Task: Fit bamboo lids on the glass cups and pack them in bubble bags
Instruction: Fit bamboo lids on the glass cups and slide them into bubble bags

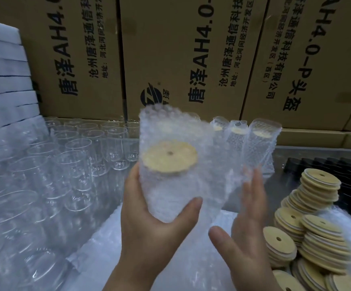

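Observation:
My left hand (149, 223) grips a glass cup with a bamboo lid (170, 158) on it, held inside a clear bubble bag (170, 127) in mid-air at the centre. The lid has a small hole and faces me through the plastic. My right hand (245, 232) is beside the bag on its right, fingers straight and spread, touching the loose side of the bag. Three packed cups in bubble bags (260, 141) stand behind on the right. Bare glass cups (76, 154) fill the left side.
Piles of bamboo lids (317, 227) lie at the right, with a black tray (338, 169) behind them. Flat bubble bags (170, 259) lie under my hands. Cardboard boxes (191, 59) wall the back; a white stack (4, 80) stands far left.

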